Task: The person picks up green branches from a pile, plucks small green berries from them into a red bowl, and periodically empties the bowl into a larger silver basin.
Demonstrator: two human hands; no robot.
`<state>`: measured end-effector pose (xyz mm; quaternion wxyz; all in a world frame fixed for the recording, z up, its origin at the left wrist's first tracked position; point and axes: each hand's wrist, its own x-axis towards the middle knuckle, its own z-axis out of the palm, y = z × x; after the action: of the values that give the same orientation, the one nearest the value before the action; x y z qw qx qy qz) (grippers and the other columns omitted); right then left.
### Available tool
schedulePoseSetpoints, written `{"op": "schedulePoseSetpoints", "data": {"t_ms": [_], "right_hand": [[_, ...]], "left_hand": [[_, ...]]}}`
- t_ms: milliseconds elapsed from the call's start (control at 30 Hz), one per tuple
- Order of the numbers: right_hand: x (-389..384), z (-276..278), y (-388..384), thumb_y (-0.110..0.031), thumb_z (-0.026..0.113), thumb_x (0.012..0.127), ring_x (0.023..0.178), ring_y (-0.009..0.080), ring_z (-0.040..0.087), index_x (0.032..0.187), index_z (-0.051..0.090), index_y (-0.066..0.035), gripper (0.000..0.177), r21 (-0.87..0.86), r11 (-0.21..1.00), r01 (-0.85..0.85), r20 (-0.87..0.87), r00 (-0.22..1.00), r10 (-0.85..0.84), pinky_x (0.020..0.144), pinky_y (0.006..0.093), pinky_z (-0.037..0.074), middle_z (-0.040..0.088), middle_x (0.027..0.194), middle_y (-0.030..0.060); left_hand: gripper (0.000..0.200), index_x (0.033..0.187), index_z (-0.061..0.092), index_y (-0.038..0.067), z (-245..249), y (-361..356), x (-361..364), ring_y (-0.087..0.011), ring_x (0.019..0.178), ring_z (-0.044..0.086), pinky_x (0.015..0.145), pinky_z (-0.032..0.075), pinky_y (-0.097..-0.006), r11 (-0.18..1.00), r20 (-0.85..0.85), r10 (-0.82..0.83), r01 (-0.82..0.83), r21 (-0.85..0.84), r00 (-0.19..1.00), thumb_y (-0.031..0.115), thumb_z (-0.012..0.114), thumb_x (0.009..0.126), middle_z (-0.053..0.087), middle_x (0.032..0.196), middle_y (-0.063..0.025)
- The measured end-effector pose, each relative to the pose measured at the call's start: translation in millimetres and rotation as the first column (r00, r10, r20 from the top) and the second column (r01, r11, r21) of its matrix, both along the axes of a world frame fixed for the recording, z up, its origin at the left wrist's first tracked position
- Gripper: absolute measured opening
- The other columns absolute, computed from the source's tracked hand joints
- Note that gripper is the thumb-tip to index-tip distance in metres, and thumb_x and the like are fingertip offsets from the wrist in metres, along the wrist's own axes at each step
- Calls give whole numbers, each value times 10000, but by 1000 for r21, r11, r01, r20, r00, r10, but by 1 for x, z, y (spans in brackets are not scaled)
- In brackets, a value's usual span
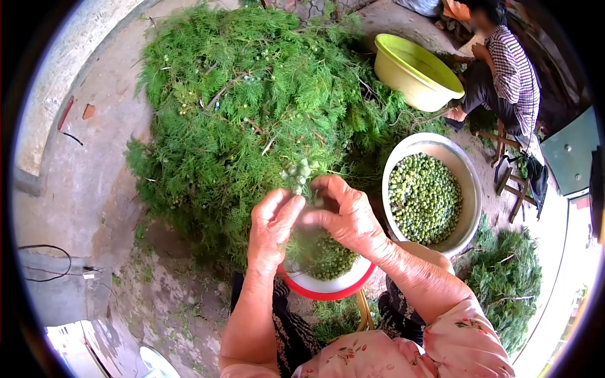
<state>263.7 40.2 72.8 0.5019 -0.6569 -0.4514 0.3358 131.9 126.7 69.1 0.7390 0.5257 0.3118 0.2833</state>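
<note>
Head | red-rimmed bowl (321,295), silver basin (472,189): green cones (425,198) | hands: left (271,227) pinching sprig (300,172), right (353,217) parted

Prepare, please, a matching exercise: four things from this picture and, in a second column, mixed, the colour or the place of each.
1. tub
2. basin
3. bowl
4. green cluster

A. white with a red rim
B. at the fingertips of the left hand
C. silver-grey
D. yellowish, near the other person

Pairs: 1-D, 2-C, 3-A, 4-B.
</note>
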Motion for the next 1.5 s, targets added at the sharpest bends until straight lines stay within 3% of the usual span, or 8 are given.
{"op": "schedulePoseSetpoints", "data": {"t_ms": [367,633,733,867,933,1033,1200,1500], "right_hand": [[5,-3,1,-1,627,801,676,111,564,956,571,3,165,48,997,54,-288,957,-38,609,241,488,620,796,68],[6,-16,4,-3,519,874,690,135,594,973,557,-18,107,19,995,97,-903,429,-25,567,250,508,598,825,46],[8,-17,8,0,513,867,751,123,585,971,556,-23,114,-67,966,251,-857,482,-185,609,258,513,592,809,39],[24,-13,-5,-23,552,811,814,149,588,1019,598,-26,213,-154,973,-172,-348,931,109,718,304,498,624,886,69],[24,-11,-11,-145,654,764,770,230,603,934,631,-11,217,-42,929,-367,-65,929,364,734,353,473,624,833,128],[16,0,-15,-168,708,725,740,242,599,845,626,-19,208,136,969,-209,309,938,159,670,340,481,607,770,102],[4,14,-5,-55,716,687,799,248,590,964,615,-34,296,337,941,33,245,962,-122,660,310,502,564,936,113],[7,-12,6,-44,698,706,821,258,558,1018,624,-41,320,329,940,-93,253,967,8,709,308,482,519,900,110]], "left_hand": [[111,911,597,-12,-4,-3,4,-88,695,558,616,450,-223,992,16,6,-3,-129,1000,60,618,830,622,822,-38],[170,998,591,-35,-5,-6,9,-193,658,623,570,546,-331,921,230,84,12,-389,970,-9,559,834,636,845,-112],[158,984,615,-23,-10,-5,5,-118,680,605,599,500,-256,944,159,188,-134,-302,969,-2,589,829,649,852,-65],[44,838,625,-8,-4,-4,4,-38,614,497,524,389,-198,954,79,299,-295,-55,951,-9,637,795,588,745,29],[42,767,609,1,-9,-2,0,-21,573,441,490,338,-194,954,33,292,-294,60,956,-11,641,791,536,683,63],[74,735,586,-6,-15,-3,0,-12,553,387,466,302,-201,916,-50,261,-231,328,964,-19,629,795,480,628,71],[53,827,613,-29,-11,-11,4,-58,585,502,533,432,-229,792,-155,267,-125,597,951,-28,626,775,617,676,-38],[108,867,601,-41,-12,-14,3,-47,608,444,544,405,-208,741,-233,205,5,672,950,-25,656,776,572,669,-7]]}}
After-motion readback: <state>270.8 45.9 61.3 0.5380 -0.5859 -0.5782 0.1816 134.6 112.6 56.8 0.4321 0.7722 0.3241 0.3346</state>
